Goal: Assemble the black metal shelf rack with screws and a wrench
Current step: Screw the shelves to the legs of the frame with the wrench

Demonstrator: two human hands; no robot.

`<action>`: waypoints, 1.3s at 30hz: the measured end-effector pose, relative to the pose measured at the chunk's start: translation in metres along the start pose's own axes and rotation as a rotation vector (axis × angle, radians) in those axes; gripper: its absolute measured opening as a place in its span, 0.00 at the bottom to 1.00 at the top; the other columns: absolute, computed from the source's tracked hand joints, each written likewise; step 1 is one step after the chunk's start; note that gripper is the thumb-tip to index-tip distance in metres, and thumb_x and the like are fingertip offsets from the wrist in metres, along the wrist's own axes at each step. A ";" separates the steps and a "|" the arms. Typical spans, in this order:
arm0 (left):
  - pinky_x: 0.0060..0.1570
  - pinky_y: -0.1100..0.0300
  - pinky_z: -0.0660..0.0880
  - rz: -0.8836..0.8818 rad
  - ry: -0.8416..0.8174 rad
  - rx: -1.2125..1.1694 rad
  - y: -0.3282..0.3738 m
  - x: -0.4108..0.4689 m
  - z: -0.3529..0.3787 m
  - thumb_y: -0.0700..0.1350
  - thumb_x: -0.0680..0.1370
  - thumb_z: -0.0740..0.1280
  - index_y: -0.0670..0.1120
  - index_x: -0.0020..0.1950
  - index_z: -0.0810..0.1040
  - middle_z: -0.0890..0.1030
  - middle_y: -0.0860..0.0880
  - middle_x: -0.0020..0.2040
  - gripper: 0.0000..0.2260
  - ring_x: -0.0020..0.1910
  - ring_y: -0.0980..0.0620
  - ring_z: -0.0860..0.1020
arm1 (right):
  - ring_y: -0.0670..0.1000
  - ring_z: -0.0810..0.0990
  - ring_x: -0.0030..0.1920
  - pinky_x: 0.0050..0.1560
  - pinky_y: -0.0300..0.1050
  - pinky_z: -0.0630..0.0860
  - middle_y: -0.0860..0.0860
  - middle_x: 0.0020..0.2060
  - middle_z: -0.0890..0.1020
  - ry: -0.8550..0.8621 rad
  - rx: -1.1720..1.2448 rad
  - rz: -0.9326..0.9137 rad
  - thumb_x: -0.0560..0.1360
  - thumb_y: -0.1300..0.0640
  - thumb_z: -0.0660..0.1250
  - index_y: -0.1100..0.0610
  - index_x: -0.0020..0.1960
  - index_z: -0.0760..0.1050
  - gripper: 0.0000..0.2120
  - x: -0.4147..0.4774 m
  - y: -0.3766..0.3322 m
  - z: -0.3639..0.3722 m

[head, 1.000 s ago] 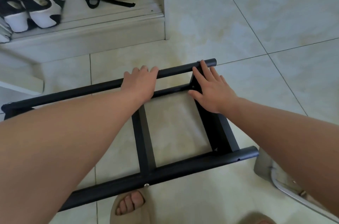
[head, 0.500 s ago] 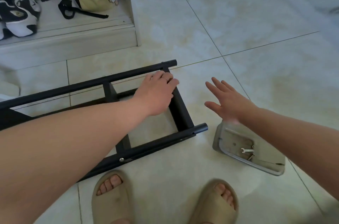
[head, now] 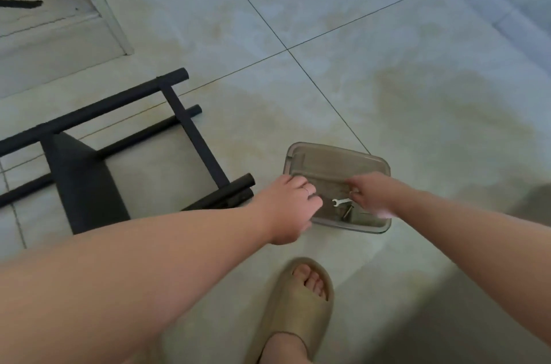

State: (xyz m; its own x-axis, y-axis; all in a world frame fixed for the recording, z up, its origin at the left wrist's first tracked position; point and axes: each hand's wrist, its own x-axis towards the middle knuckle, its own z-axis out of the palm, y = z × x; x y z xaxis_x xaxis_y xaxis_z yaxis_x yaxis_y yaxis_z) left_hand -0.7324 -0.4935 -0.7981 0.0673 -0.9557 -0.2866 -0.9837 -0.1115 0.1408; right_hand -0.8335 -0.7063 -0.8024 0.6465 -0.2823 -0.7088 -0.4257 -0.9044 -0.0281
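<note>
Both hands are at the tray (head: 328,163), and both are motion-blurred. Your left hand (head: 290,208) covers the tray's left rim with its fingers curled down over it; can't tell if it actually grips. Your right hand (head: 369,193) reaches into the tray from the right, fingertips at one end of the wrench (head: 341,201) — pinching or only touching, can't tell. That end is hidden under the fingers. A dark screw (head: 347,211) lies just nearer you than the wrench. The rack (head: 192,131) lies on the floor left of the tray, tube ends just beside your left hand, the rest cut off at the frame edge. Your slipper (head: 301,304) is on the tray's near side. Floor tile (head: 387,65) stretches beyond and right of the tray.
</note>
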 end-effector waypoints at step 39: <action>0.67 0.52 0.63 0.123 0.025 0.043 -0.011 0.019 0.043 0.53 0.85 0.54 0.48 0.60 0.73 0.80 0.47 0.55 0.13 0.56 0.44 0.74 | 0.58 0.80 0.56 0.48 0.50 0.75 0.54 0.59 0.78 -0.056 -0.391 -0.104 0.81 0.60 0.62 0.54 0.62 0.72 0.10 0.049 -0.009 0.043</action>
State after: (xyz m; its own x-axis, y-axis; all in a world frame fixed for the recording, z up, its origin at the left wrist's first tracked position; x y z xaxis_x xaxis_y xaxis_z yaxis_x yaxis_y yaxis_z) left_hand -0.7276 -0.4989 -0.8453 -0.0506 -0.9681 -0.2455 -0.9910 0.0181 0.1328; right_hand -0.8246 -0.6982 -0.8670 0.6330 -0.1748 -0.7542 -0.0802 -0.9837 0.1607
